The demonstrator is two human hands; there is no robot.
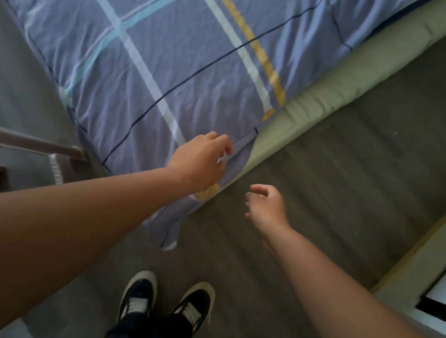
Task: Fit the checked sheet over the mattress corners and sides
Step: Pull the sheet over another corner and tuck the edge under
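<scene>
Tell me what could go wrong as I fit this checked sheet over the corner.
Only the left hand pinches the checked sheet; the right hand holds nothing, so a one-sided pull may skew it. The loose corner hangs low near your shoes; you could step on it. The green edge lies bare; the sheet may slip off there.

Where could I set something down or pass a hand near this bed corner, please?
Bare floor lies between the padded bed edge and the pale unit at right, where the right hand hovers, holding nothing. On top, the checked sheet is flat and free. The corner is crowded: the left hand pinches the sheet beside a chair.
</scene>
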